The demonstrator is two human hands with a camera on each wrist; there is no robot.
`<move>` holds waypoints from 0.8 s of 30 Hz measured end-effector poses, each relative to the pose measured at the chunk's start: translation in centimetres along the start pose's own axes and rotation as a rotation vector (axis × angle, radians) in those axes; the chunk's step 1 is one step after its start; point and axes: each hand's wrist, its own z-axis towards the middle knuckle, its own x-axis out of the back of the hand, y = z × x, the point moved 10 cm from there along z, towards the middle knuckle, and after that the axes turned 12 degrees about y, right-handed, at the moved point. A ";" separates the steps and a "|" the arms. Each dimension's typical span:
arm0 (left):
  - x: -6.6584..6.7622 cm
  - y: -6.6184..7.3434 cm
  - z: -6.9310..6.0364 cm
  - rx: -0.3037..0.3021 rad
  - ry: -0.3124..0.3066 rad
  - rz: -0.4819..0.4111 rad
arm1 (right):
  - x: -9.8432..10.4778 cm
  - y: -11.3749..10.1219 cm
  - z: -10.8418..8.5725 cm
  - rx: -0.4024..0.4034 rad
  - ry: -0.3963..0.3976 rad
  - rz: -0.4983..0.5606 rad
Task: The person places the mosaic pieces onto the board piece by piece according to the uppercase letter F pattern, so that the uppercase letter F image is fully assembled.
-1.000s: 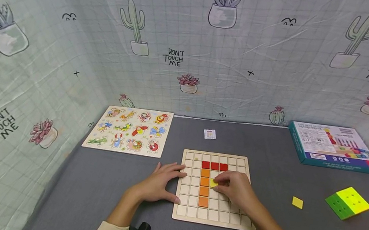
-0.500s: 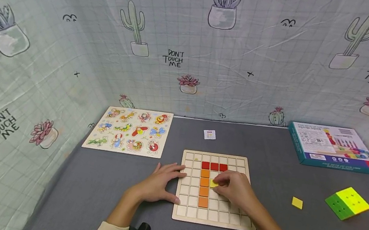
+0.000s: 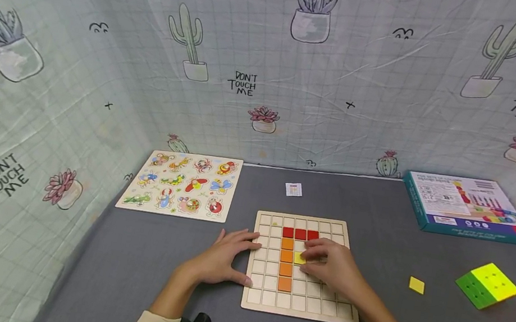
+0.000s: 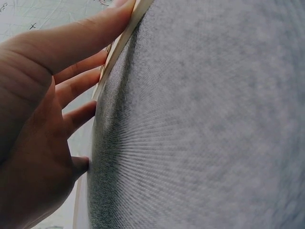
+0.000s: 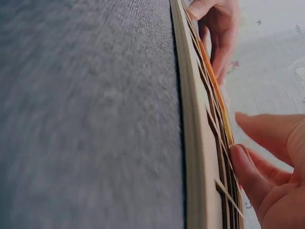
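Note:
A square wooden grid board (image 3: 261,297) lies on the dark cloth. Red tiles (image 3: 300,234) form a short row near its far side, and several orange tiles (image 3: 285,269) run in a column below the leftmost one. Beside that column sits a yellow tile (image 3: 299,258) in a cell. My right hand (image 3: 337,268) hovers over the board just right of this tile, thumb and index finger parted, holding nothing; in the right wrist view a fingertip (image 5: 238,155) is close to the cells. My left hand (image 3: 218,260) rests spread along the board's left edge, its thumb (image 4: 95,31) against the rim.
Another yellow tile (image 3: 416,285) lies to the right, near a green and yellow puzzle cube (image 3: 487,286). A game box (image 3: 467,207) stands back right. An insect puzzle board (image 3: 181,183) lies back left, and a small printed card (image 3: 293,189) lies behind the grid.
My right hand has let go of the yellow tile and shifted slightly right; the tile stays in its cell beside the orange column. The left hand holds still.

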 end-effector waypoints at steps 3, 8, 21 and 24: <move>0.0 0.0 0.0 0.002 -0.003 -0.001 | 0.7 0.0 -0.3 0.017 -0.004 0.075; 0.0 -0.2 0.0 0.002 -0.003 -0.002 | 2.7 0.4 -1.1 0.044 0.011 0.055; -0.2 -0.2 0.0 -0.008 0.002 0.011 | 11.7 5.2 -4.3 0.083 0.163 -0.257; -0.1 -0.3 0.0 -0.003 0.006 0.011 | 13.7 7.1 -4.9 0.035 0.170 -0.289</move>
